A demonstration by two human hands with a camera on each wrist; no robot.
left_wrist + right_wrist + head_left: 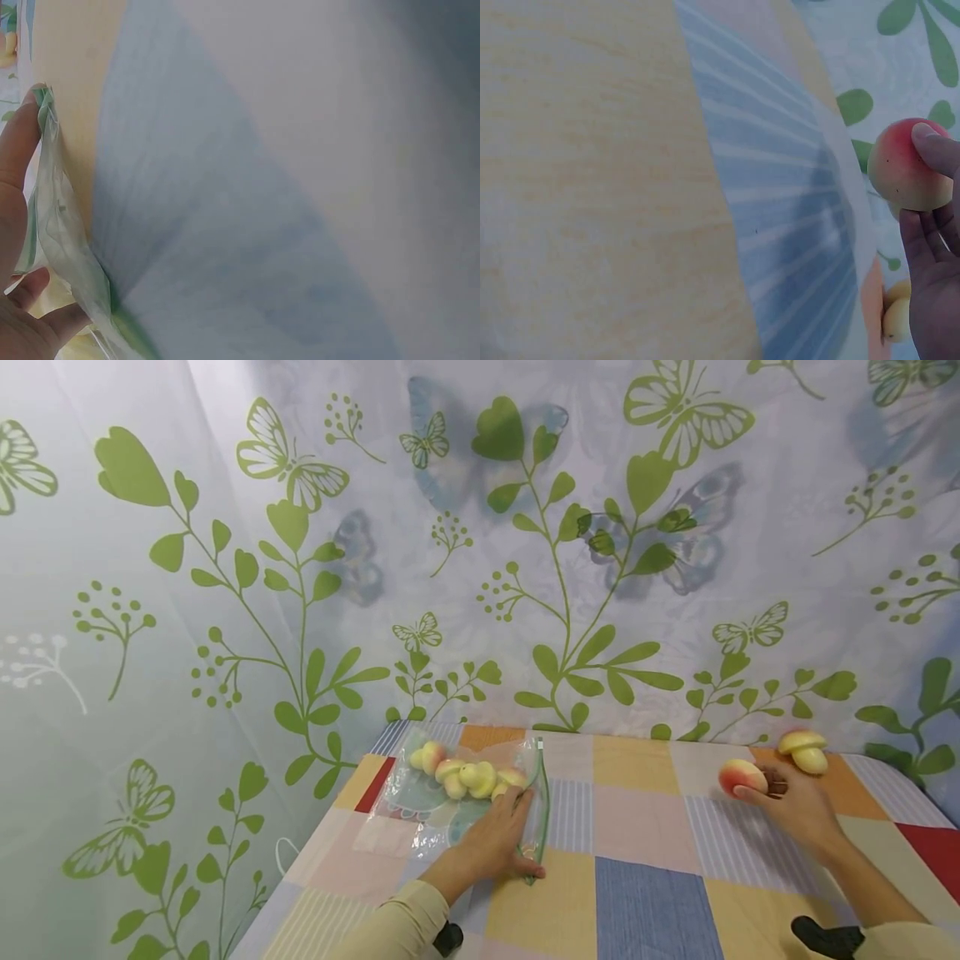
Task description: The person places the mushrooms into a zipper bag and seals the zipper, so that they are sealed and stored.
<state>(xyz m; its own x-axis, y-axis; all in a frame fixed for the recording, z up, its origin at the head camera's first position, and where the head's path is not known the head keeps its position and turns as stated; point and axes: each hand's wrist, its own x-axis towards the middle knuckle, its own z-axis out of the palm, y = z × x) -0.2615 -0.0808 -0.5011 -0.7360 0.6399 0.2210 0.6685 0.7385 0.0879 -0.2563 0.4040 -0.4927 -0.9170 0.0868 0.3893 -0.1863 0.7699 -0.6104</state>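
On the left of the table, a clear zip bag (420, 797) with a green-edged mouth lies with several yellow toy mushrooms (477, 778) inside. My left hand (491, 835) holds the bag at its mouth, thumb by the green zip edge (43, 112). To the right, my right hand (802, 810) grips a round-capped toy mushroom (900, 169), cream with a red blush, between thumb and fingers. Its underside is mostly hidden by the hand. Behind that hand, more yellow toy mushrooms (808, 753) lie close together near the table's back edge.
A patchwork cloth (645, 827) in coloured squares covers the table. A pale curtain (465, 635) with green leaves and butterflies hangs right behind it and along the left. A thin white loop (281, 856) shows by the table's left edge.
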